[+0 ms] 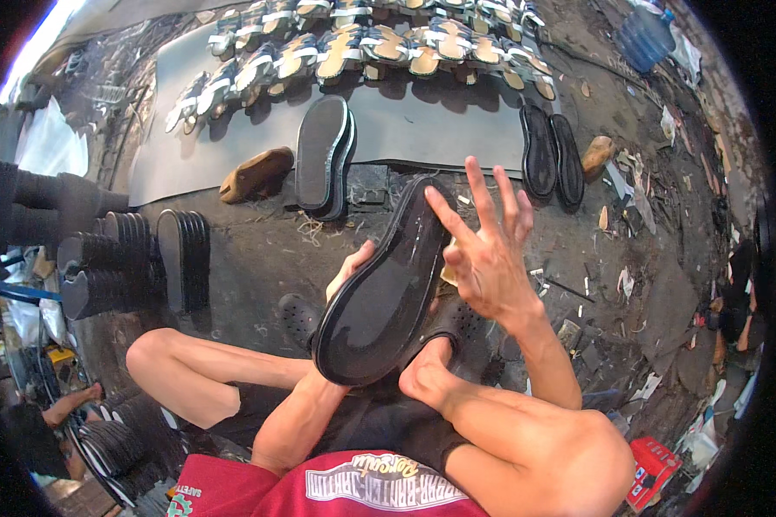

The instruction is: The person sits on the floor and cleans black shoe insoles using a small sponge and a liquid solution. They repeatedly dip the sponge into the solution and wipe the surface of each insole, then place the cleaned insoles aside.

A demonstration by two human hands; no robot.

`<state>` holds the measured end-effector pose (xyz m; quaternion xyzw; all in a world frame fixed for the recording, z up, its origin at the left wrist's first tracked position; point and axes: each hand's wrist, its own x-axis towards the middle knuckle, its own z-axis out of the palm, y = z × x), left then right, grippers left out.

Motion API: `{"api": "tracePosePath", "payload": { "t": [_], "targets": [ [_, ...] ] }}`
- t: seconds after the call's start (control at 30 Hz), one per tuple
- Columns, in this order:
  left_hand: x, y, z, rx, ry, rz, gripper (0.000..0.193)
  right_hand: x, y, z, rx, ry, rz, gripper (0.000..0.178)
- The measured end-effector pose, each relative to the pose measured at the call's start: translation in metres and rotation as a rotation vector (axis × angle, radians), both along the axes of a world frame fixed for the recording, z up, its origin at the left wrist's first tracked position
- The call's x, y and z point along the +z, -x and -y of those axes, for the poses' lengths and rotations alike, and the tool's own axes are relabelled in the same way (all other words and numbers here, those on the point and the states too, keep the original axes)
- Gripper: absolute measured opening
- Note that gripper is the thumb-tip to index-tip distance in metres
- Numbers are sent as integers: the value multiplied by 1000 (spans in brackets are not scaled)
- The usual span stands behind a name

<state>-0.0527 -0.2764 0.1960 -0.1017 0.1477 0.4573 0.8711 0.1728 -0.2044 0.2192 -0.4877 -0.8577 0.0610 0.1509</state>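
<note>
A black shoe sole point(386, 293) is held tilted above my lap, its hollow, rimmed face up and its narrower end pointing away from me. Wet-looking shiny streaks run along the right part of that face. My left hand point(350, 269) grips the sole from below and at its left edge; most of its fingers are hidden beneath it. At the far end, the index fingertip of my right hand point(490, 258) touches the sole, while the other fingers are spread upward. Something small and yellowish shows beside the right thumb; I cannot make it out.
Rows of sandal uppers on tan forms point(341, 52) stand on a grey sheet point(233, 155) ahead. Nearer are paired soles point(322, 151), black soles point(539, 151) at right, and brown shoe lasts point(257, 175). Stacked soles point(183, 258) stand left. Scraps point(638, 189) litter the right floor.
</note>
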Motion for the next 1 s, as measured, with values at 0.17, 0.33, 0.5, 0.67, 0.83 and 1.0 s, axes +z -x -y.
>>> {"api": "tracePosePath", "payload": {
  "t": [0.17,0.33,0.5,0.67,0.83,1.0],
  "targets": [
    [19,-6,0,-2,106,-308,60,-10,1,6,103,27,171,70],
    [17,-12,0,33,158,-419,57,-6,9,17,214,76,215,71],
    [13,-10,0,15,112,-554,55,-5,11,22,250,111,140,70],
    [3,-14,3,7,43,-679,55,-11,13,24,272,133,120,70],
    [8,-14,4,18,17,-667,56,-7,15,27,278,140,111,70],
    [10,-13,4,24,8,-713,56,-10,18,30,314,183,108,75]
  ]
}}
